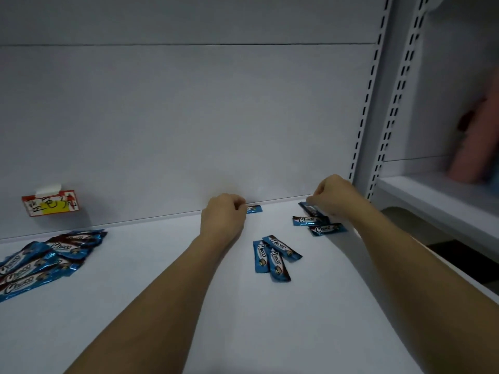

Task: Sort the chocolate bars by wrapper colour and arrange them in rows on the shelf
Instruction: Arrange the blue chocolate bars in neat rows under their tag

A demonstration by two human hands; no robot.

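wrappers look thin, glossy foil: light, slippery, bar inside probably brittle, so best pinch at crimped end or lift by long edges. left hand (224,214) fingers curled, pinching end of small blue foil chocolate bar (254,209) at 12 o'clock by back wall of white metal shelf (162,279). right hand (333,195) curled on tilted blue bar (309,208) at 1 o'clock, two flat bars (318,224) just beside. three loose bars (274,257) at centre-right. big blue heap (43,260) at 9 o'clock.

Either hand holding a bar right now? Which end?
Left hand pinches the near end of a blue bar lying by the back wall. Right hand grips the far end of another blue bar at the back right corner.
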